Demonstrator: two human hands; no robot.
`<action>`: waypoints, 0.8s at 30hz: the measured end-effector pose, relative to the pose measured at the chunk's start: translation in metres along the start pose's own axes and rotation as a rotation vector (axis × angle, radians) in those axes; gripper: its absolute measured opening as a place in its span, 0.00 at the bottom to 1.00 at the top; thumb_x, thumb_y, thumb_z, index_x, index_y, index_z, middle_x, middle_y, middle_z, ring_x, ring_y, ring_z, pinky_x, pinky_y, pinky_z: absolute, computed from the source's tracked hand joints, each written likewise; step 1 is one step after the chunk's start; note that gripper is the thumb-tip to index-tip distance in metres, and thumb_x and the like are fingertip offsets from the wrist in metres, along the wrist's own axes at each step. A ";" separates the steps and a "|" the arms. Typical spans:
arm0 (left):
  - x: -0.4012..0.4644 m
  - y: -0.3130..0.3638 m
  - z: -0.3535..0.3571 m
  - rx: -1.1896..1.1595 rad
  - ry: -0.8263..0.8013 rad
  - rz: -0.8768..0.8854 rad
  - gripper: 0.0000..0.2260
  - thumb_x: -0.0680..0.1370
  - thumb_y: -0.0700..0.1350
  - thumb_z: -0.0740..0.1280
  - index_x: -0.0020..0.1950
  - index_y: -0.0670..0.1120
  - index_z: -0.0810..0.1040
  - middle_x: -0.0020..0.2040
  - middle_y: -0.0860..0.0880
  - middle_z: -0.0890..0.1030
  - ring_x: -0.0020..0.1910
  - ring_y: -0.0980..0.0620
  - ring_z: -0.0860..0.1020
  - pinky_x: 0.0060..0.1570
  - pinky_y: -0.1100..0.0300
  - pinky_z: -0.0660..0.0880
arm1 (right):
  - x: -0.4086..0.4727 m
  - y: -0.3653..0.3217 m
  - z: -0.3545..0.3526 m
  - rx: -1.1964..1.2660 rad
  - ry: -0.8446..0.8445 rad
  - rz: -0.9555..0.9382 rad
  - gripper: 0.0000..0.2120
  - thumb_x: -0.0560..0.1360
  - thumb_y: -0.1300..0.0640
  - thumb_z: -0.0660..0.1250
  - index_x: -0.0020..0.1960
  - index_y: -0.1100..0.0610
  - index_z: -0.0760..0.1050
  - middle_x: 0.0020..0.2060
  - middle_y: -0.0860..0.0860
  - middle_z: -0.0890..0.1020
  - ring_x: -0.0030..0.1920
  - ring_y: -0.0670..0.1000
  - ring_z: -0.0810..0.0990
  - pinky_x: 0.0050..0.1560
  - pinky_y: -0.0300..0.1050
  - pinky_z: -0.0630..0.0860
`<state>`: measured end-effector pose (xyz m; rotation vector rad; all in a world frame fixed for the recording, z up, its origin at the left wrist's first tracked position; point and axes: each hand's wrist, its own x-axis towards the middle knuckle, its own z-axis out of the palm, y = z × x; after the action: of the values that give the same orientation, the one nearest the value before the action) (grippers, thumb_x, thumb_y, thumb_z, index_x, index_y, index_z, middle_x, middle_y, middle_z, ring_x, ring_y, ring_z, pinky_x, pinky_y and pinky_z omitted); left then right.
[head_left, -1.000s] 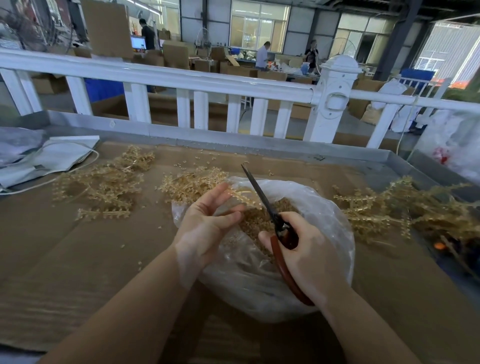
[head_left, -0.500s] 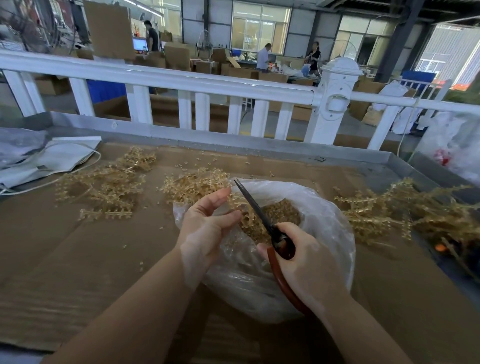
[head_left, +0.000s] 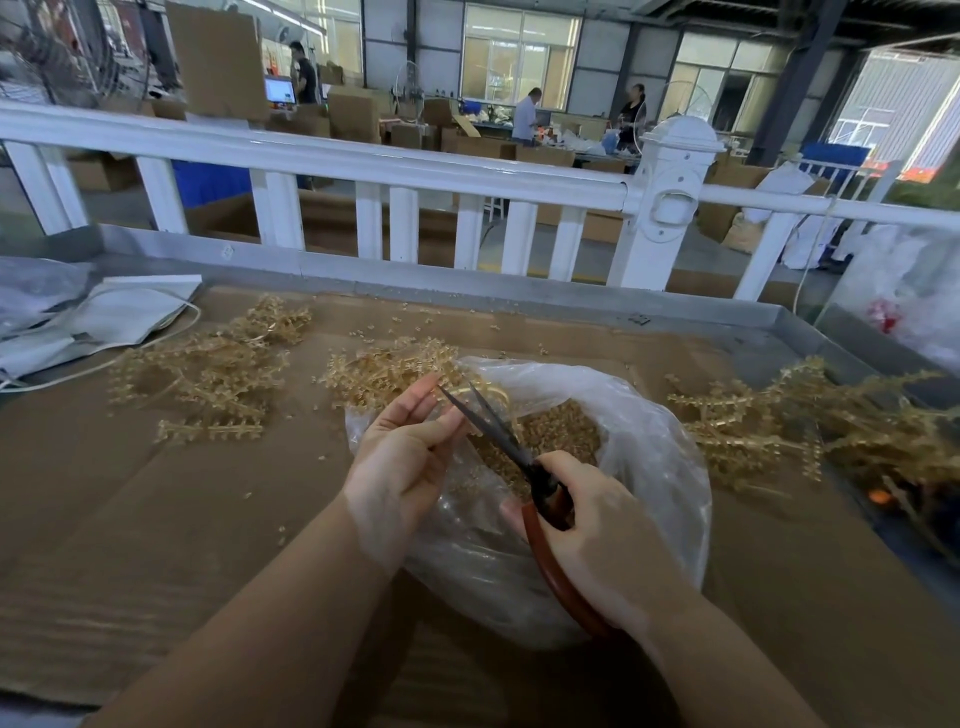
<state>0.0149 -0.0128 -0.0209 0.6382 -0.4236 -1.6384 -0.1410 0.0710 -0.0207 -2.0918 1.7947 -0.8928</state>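
- The right hand (head_left: 597, 535) grips the red-handled, black-bladed scissors (head_left: 543, 486), blades parted, over the clear plastic bag (head_left: 654, 467) on the cardboard-covered table (head_left: 197, 519).
- The left hand (head_left: 400, 462) pinches a golden plastic sprig (head_left: 493, 391) between the blades.

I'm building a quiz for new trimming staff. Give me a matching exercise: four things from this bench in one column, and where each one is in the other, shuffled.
1. scissors
2. plastic bag
3. sprig
4. white railing

a. standing at the back
b. pinched by the left hand
c. gripped by the right hand
d. lying under both hands, cut bits inside

Pairs: 1-c, 2-d, 3-b, 4-a.
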 end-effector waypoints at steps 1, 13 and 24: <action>0.000 0.000 0.000 -0.002 -0.001 0.000 0.16 0.72 0.24 0.61 0.50 0.42 0.78 0.46 0.45 0.80 0.37 0.52 0.84 0.47 0.55 0.80 | 0.000 0.000 0.000 -0.007 -0.004 -0.002 0.14 0.73 0.37 0.63 0.51 0.46 0.72 0.40 0.43 0.76 0.45 0.44 0.74 0.48 0.41 0.73; -0.005 -0.003 0.005 -0.010 -0.017 -0.013 0.14 0.72 0.26 0.62 0.53 0.40 0.75 0.41 0.43 0.79 0.35 0.52 0.83 0.34 0.63 0.80 | 0.003 -0.002 -0.002 -0.009 0.013 -0.042 0.12 0.74 0.39 0.63 0.45 0.47 0.71 0.33 0.43 0.73 0.37 0.41 0.72 0.38 0.34 0.63; -0.003 -0.007 0.006 0.036 0.101 -0.034 0.12 0.73 0.26 0.64 0.49 0.41 0.75 0.30 0.49 0.82 0.30 0.55 0.82 0.29 0.63 0.79 | 0.009 -0.001 -0.009 0.096 0.002 0.003 0.11 0.75 0.41 0.63 0.43 0.47 0.71 0.31 0.46 0.76 0.34 0.42 0.76 0.35 0.34 0.69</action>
<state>0.0063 -0.0096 -0.0199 0.7556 -0.3706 -1.6262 -0.1449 0.0650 -0.0101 -2.0296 1.7196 -0.9612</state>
